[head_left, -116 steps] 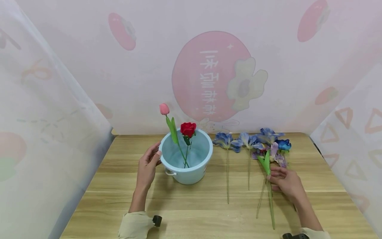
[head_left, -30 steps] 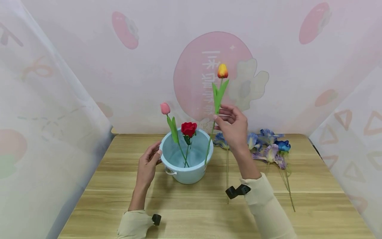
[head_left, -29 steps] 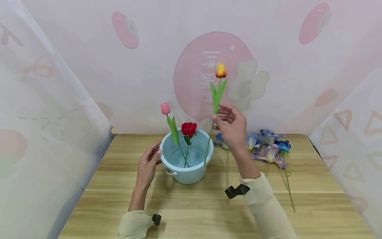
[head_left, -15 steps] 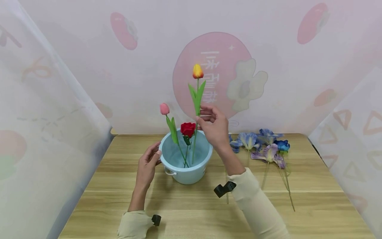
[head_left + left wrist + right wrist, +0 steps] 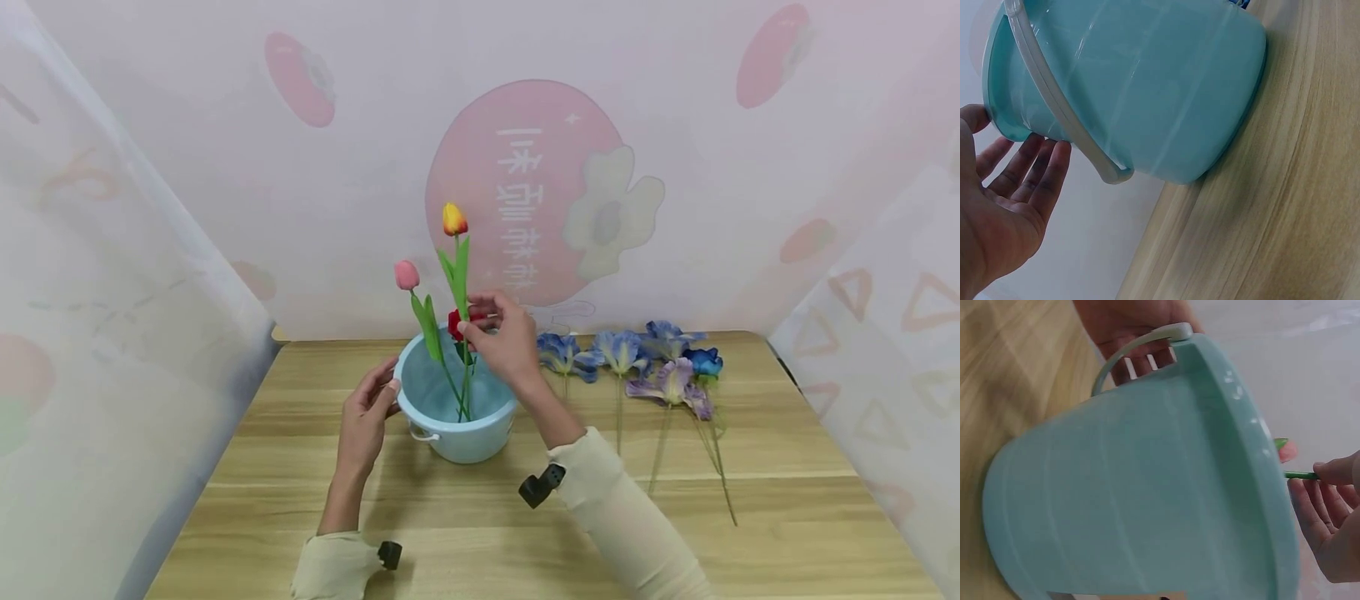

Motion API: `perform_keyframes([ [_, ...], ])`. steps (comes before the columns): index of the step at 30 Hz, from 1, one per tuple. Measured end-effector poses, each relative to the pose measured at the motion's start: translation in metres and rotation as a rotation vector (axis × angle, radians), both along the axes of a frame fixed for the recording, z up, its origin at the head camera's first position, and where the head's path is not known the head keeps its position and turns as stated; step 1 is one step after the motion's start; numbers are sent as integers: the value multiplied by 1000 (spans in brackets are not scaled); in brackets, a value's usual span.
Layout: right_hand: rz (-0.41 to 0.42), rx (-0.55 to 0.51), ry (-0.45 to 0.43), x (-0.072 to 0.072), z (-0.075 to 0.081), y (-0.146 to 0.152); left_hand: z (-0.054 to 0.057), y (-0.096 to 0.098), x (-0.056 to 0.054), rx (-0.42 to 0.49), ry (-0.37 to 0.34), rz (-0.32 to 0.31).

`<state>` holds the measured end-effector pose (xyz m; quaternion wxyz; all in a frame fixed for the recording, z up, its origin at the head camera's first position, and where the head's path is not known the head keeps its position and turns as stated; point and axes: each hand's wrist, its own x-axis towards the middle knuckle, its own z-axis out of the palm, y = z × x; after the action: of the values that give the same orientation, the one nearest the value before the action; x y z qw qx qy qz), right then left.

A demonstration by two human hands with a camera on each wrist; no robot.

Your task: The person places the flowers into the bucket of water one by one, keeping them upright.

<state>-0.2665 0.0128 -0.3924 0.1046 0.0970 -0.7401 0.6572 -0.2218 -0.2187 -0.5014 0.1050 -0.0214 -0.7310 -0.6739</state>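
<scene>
A light blue bucket (image 5: 467,447) stands upright on the wooden table. My left hand (image 5: 365,417) holds its rim at the left; the left wrist view shows the thumb at the lip and fingers against the outside. Over the bucket, my right hand (image 5: 506,337) pinches the green stem of a yellow-red tulip (image 5: 454,218), its lower stem inside. A pink tulip (image 5: 407,275) leans left in the bucket. Beside it the red rose (image 5: 454,325) is partly hidden behind the right hand and the held stem. In the right wrist view, thumb and fingers meet on the stem (image 5: 1300,475).
Right of the bucket lie several blue irises (image 5: 618,352), a purple iris (image 5: 672,383) and a blue rose (image 5: 703,362), stems toward the front. A white bucket handle (image 5: 1054,100) hangs down the side. A printed backdrop (image 5: 360,192) rises behind the table.
The right hand picked up the yellow-red tulip from the right, carried it left over the bucket and lowered it, stem inside. The left hand stays at the rim.
</scene>
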Motion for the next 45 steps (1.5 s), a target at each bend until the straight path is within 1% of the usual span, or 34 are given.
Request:
perform_keyframes([
  [3,6,50,4,-1,-5,-4,0,0,0,4,-2,3],
  [11,24,136,6,-6,-19,-13,0,1,1,18,-7,-6],
  [17,33,183,-50,-8,-26,-14,0,2,1,16,-2,-11],
  [24,46,237,-100,-8,-29,-14,0,3,1,9,3,-14],
  [31,57,306,-99,-8,-28,-12,0,3,1,26,2,-10],
  [35,67,290,-98,-4,-27,-9,-2,2,1,29,-6,-5],
  [40,75,252,-84,0,-23,-3,-1,1,1,27,-10,1],
  [45,71,199,-94,6,-21,9,1,0,2,29,-14,0],
])
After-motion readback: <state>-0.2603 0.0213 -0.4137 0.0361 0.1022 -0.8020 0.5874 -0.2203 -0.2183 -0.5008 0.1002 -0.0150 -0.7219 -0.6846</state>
